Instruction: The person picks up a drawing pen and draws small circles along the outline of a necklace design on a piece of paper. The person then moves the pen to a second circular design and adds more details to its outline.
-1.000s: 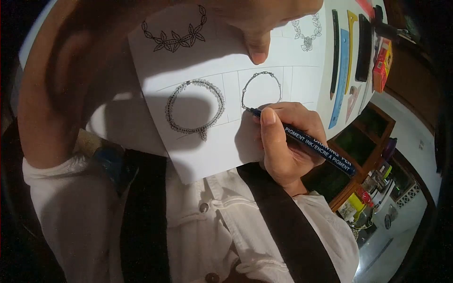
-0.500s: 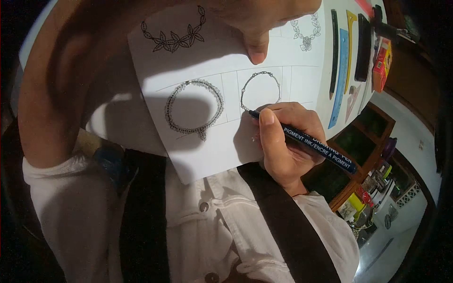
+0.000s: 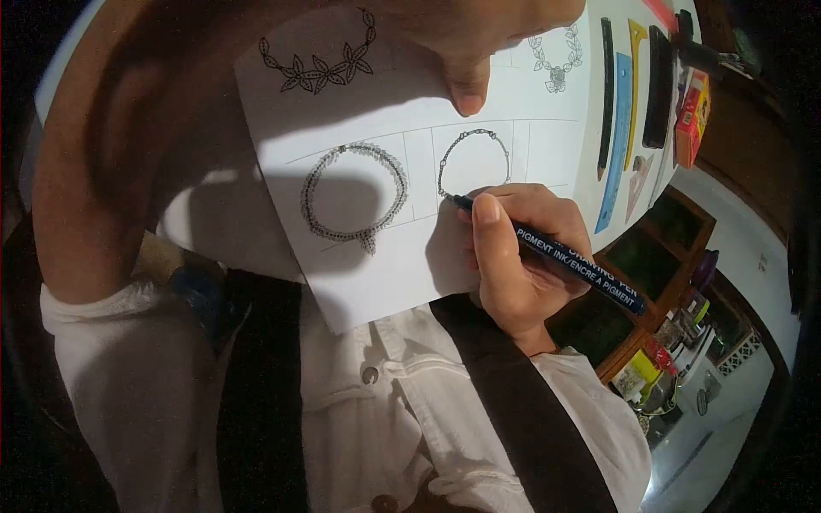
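Note:
My right hand (image 3: 526,282) is closed around a dark drawing pen (image 3: 586,275) with white lettering. The pen's tip touches or hovers just over the lower left of a small chain drawing (image 3: 440,167) on a white sheet of paper (image 3: 385,286). Its lower right part is hidden behind my fingers. Above it, my left hand (image 3: 492,30) rests on the paper with the thumb stretched out; most of its fingers are cut off or hidden. To the left is a larger, denser ring-shaped necklace drawing (image 3: 402,184). Flowered necklace drawings (image 3: 325,73) lie near the paper's far edge.
Right of the paper lie a black pencil (image 3: 605,94), a blue ruler (image 3: 611,145), a yellow ruler (image 3: 635,94), a dark oblong object (image 3: 658,85), a clear set square (image 3: 637,184) and a red-yellow box (image 3: 693,118). Wooden cabinet doors (image 3: 654,256) stand beyond the table's edge.
The paper and its drawings sit very slightly farther right. The pen tip has shifted a little up and right, still at the chain drawing's lower left. My left hand stays pressed down.

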{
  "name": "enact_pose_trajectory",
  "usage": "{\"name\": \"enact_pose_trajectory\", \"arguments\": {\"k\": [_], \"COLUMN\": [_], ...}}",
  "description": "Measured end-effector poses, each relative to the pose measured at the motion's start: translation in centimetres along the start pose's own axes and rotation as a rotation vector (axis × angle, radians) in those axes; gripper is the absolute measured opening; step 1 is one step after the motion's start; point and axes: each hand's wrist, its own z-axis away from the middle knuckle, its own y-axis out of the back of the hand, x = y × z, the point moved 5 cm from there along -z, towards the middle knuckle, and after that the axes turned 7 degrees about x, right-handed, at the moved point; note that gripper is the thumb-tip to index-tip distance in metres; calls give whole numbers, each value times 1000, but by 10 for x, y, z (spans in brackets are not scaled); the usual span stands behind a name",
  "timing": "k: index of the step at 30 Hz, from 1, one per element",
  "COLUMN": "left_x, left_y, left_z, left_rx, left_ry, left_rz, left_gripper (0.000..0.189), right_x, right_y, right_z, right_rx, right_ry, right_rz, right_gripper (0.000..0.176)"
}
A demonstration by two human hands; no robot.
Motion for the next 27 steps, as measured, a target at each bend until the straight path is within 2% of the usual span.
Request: {"name": "enact_pose_trajectory", "arguments": {"k": [1,2,4,5,7,11,13,14,16,17,19,27], "left_x": [-3,-12,-11,-9,-10,-4,-3,-10,-14,-13,-12,-17], "left_y": [0,4,8,8,6,4,3,4,3,4,3,4], "left_z": [-3,-2,8,6,0,4,7,6,5,4,-1,6], "left_rx": [-82,-82,-56,-56,-67,-52,65,65,-25,-25,-71,-8], "left_ry": [37,37,-267,-267,-83,-96,-115,-115,-210,-210,-80,-142], "left_rz": [31,31,266,266,119,90,5,6,210,210,152,149], "left_gripper": [35,35,35,35,36,37,37,37,36,36,36,37], "right_x": [-1,0,5,4,2,2,2,3,3,2,0,0], "right_y": [0,0,6,6,6,3,3,2,2,2,2,1], "right_z": [0,1,4,5,6,6,6,6,6,5,4,3], "right_rx": [-28,-27,47,47,40,52,55,55,71,71,28,7], "right_ry": [-2,-1,-94,-94,-86,-34,-39,-38,-24,-24,-27,15], "right_rz": [-3,-3,-165,-165,-37,-17,-1,-1,-6,-6,52,43], "right_gripper": [9,9,8,8,8,9,9,9,9,9,10,10]}}
